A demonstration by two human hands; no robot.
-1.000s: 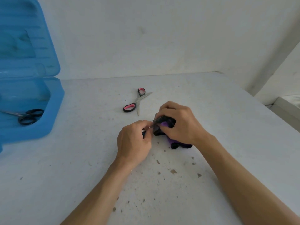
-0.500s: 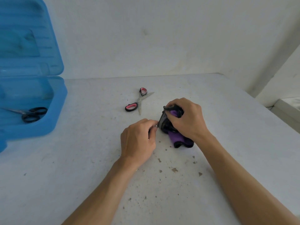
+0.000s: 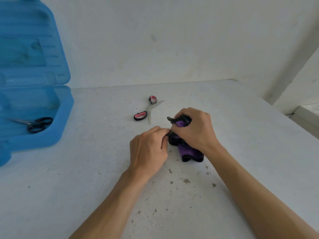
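Right grip [image 3: 195, 130] tight around crumpled purple cloth [image 3: 187, 150] with black trim, left grip [image 3: 148, 149] in a pinch at its edge

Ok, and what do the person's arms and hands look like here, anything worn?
Both arms are bare as far as the frame shows: no sleeve reaches the left forearm or right forearm. The left hand and right hand wear no gloves, and no watch, bracelet or ring shows on the visible backs and wrists.

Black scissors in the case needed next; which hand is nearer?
Left. The left hand lies right of the black scissors; the right hand farther right; both grip the purple fabric.
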